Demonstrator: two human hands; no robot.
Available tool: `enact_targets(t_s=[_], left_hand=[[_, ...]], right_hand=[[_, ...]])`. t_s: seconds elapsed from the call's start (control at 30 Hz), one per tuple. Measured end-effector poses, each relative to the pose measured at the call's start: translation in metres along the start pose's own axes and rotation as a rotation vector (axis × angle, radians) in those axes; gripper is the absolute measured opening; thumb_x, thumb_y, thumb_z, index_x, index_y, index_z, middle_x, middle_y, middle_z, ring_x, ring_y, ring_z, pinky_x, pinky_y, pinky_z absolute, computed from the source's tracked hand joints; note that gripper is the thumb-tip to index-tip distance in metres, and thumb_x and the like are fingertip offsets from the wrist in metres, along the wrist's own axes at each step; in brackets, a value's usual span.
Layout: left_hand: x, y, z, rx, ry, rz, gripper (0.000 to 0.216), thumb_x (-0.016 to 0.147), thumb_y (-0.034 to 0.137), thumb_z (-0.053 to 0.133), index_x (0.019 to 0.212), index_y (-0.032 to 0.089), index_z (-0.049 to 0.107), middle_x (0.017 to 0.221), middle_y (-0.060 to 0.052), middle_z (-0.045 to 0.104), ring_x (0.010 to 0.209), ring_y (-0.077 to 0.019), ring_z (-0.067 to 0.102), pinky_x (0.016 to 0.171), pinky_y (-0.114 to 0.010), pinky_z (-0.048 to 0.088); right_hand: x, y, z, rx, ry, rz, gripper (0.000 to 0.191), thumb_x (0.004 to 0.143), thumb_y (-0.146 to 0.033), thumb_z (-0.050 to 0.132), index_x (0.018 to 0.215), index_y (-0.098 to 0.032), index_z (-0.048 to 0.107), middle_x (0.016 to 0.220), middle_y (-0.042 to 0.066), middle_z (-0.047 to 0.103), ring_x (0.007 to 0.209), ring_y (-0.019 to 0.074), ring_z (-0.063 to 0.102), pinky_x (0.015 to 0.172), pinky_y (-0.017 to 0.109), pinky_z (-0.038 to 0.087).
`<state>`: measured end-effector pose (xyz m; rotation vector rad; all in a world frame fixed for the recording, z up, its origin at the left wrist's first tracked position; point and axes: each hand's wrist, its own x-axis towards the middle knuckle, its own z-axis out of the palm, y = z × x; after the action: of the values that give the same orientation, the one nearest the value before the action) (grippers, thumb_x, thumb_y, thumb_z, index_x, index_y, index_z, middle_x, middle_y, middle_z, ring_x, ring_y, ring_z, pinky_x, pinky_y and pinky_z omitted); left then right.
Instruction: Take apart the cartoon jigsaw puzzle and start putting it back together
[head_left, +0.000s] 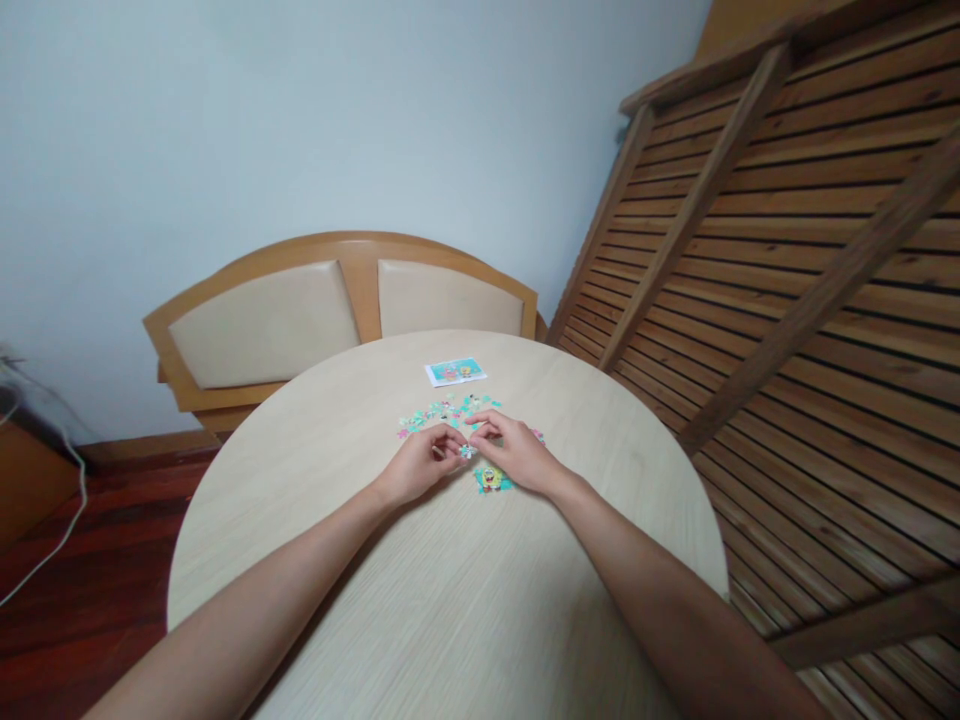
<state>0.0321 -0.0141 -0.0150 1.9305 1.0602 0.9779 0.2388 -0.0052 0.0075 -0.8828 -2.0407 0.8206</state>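
Left hand: my left hand (421,462) rests on the desk (450,590), fingers curled and pinched on a small puzzle piece (468,451).
Right hand: my right hand (516,452) meets it, fingertips closed on the same piece.
Pieces: the loose pieces (442,410) lie just beyond my hands; a joined part (492,479) sits under my right hand.
Reference card: the card (456,372) lies farther away.
Risk: I think my wrist can push the joined part apart.
Hidden: my palms cover some pieces; the piece's shape is too small to read.
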Motion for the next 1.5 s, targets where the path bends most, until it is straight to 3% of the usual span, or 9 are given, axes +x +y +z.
enact_targets(t_s=[0.1, 0.2, 0.37, 0.57, 0.93, 1.13, 1.37, 1.5], left_hand=[[-0.002, -0.001, -0.003, 0.132, -0.043, 0.032, 0.024, 0.083, 0.036, 0.069, 0.098, 0.017, 0.066, 0.084, -0.003, 0.068, 0.074, -0.0162, 0.062, 0.069, -0.026, 0.047], [-0.003, -0.001, -0.007, 0.276, -0.1, 0.11, 0.019, 0.083, 0.034, 0.071, 0.095, 0.019, 0.07, 0.093, -0.006, 0.071, 0.089, -0.0209, 0.064, 0.082, -0.031, 0.047], [-0.002, -0.003, -0.01, 0.373, -0.137, 0.239, 0.015, 0.08, 0.029, 0.076, 0.091, 0.021, 0.071, 0.106, -0.006, 0.071, 0.107, -0.0242, 0.059, 0.102, -0.039, 0.038], [-0.002, -0.013, -0.01, 0.434, -0.137, 0.243, 0.02, 0.08, 0.035, 0.077, 0.094, 0.023, 0.07, 0.119, -0.006, 0.065, 0.121, -0.0271, 0.048, 0.107, -0.045, 0.035], [-0.004, -0.013, -0.009, 0.496, -0.173, 0.272, 0.024, 0.08, 0.038, 0.077, 0.096, 0.023, 0.069, 0.118, -0.006, 0.065, 0.123, -0.0269, 0.048, 0.112, -0.046, 0.031], [-0.004, -0.009, -0.008, 0.513, -0.182, 0.299, 0.015, 0.086, 0.034, 0.07, 0.096, 0.023, 0.068, 0.117, -0.005, 0.066, 0.122, -0.0253, 0.051, 0.114, -0.047, 0.03], [-0.004, -0.008, -0.012, 0.509, -0.165, 0.324, 0.015, 0.09, 0.036, 0.066, 0.097, 0.023, 0.069, 0.117, -0.006, 0.068, 0.12, -0.0246, 0.053, 0.108, -0.043, 0.039], [-0.001, -0.011, -0.019, 0.578, -0.128, 0.308, 0.019, 0.095, 0.033, 0.058, 0.106, 0.021, 0.068, 0.111, -0.007, 0.07, 0.11, -0.0235, 0.06, 0.102, -0.041, 0.045]], right_hand=[[-0.002, -0.002, -0.009, -0.129, -0.07, -0.005, 0.019, 0.09, -0.026, 0.06, 0.103, -0.018, 0.071, 0.094, 0.005, 0.075, 0.086, 0.0173, 0.067, 0.08, 0.029, 0.049], [-0.005, -0.004, -0.019, -0.246, -0.195, -0.022, 0.015, 0.087, -0.029, 0.065, 0.089, -0.019, 0.075, 0.087, 0.004, 0.074, 0.081, 0.0173, 0.066, 0.076, 0.028, 0.047], [-0.008, 0.0, -0.026, -0.243, -0.332, -0.018, 0.022, 0.08, -0.035, 0.074, 0.097, -0.022, 0.078, 0.093, 0.003, 0.074, 0.086, 0.0187, 0.066, 0.076, 0.027, 0.047], [-0.007, 0.01, -0.024, -0.286, -0.419, -0.037, 0.026, 0.081, -0.036, 0.073, 0.102, -0.022, 0.079, 0.095, 0.005, 0.073, 0.087, 0.0187, 0.064, 0.078, 0.027, 0.045], [-0.008, 0.011, -0.027, -0.28, -0.412, -0.019, 0.026, 0.08, -0.039, 0.074, 0.097, -0.02, 0.079, 0.093, 0.005, 0.072, 0.086, 0.019, 0.063, 0.077, 0.027, 0.045], [-0.008, 0.014, -0.028, -0.264, -0.406, -0.002, 0.026, 0.079, -0.039, 0.075, 0.096, -0.019, 0.079, 0.093, 0.005, 0.072, 0.086, 0.0186, 0.063, 0.076, 0.026, 0.045], [-0.008, 0.012, -0.031, -0.273, -0.391, 0.028, 0.025, 0.078, -0.036, 0.075, 0.096, -0.019, 0.079, 0.093, 0.005, 0.073, 0.086, 0.0192, 0.064, 0.075, 0.027, 0.046], [-0.008, 0.017, -0.039, -0.328, -0.292, 0.025, 0.019, 0.082, -0.026, 0.07, 0.097, -0.018, 0.077, 0.095, 0.006, 0.074, 0.088, 0.0191, 0.065, 0.079, 0.028, 0.046]])
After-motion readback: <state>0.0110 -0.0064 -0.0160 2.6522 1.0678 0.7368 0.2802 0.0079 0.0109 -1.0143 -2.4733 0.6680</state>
